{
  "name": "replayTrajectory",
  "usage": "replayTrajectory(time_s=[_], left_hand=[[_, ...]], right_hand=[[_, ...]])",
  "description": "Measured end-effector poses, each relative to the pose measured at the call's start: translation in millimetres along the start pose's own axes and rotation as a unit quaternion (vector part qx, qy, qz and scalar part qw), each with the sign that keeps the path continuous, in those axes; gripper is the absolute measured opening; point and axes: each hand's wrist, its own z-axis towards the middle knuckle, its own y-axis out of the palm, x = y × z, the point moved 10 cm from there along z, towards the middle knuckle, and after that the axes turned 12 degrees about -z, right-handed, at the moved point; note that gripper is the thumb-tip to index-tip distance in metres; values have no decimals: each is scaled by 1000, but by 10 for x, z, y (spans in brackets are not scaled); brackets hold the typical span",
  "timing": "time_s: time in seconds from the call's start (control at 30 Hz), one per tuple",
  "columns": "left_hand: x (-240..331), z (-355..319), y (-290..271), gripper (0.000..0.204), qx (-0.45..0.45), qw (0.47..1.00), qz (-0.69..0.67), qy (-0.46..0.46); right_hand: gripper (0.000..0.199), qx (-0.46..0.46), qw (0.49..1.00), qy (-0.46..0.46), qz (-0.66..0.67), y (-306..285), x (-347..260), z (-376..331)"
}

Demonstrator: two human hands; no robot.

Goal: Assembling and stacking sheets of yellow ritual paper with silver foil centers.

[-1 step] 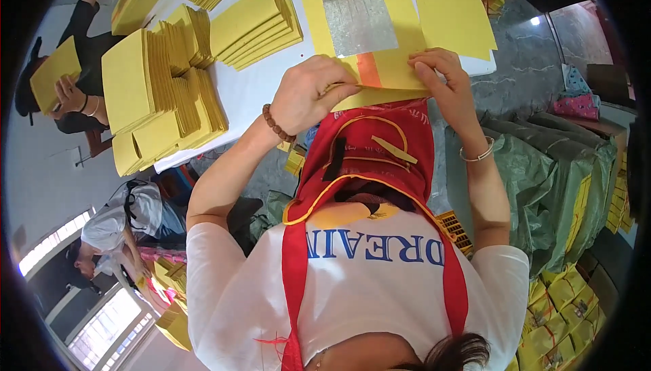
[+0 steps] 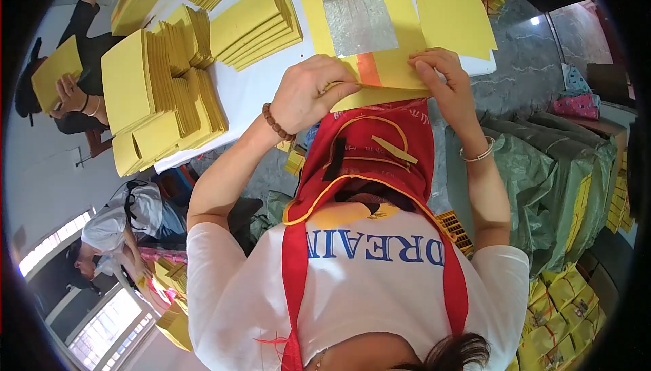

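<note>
From where I stand, I see the yellow sheet (image 2: 405, 32) lying at the near edge of the white tabletop (image 2: 234, 96), directly between the two hands of the person. The left hand (image 2: 315, 86) is bent around the near edge of the sheet, to the left of the orange stripe (image 2: 367, 69), and pinches the paper between thumb and fingers. The right hand (image 2: 444, 83) is at the right end of the same edge. Its fingertips touch the paper there, but I cannot tell how firmly they grasp it.

A silver square (image 2: 359, 22) is on the sheet, beyond both hands and touched by neither. The near edge is a little lifted, and under it one more strip of yellow paper shows, just above the red apron (image 2: 380, 140). I cannot tell if this strip belongs to the same sheet.

To the right, just beside, lies another yellow sheet (image 2: 456, 11). On the left side of the tabletop stand stacks of folded yellow paper (image 2: 129, 79).
</note>
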Motion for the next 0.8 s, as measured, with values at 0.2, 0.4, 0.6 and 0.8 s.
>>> replayTrajectory(time_s=[0.2,0.4,0.6,0.8], left_hand=[[-141,59,-3,16,-18,996,-28,-77],[-192,72,7,17,-18,994,-48,-95],[-296,69,12,20,-27,989,-52,-137],[-336,65,0,20,-16,990,-47,-135]], right_hand=[[20,8,1000,15,5,-2,22,7],[19,6,999,35,4,5,54,9],[19,11,999,31,14,4,32,6],[16,13,998,12,55,-19,0,-2]])
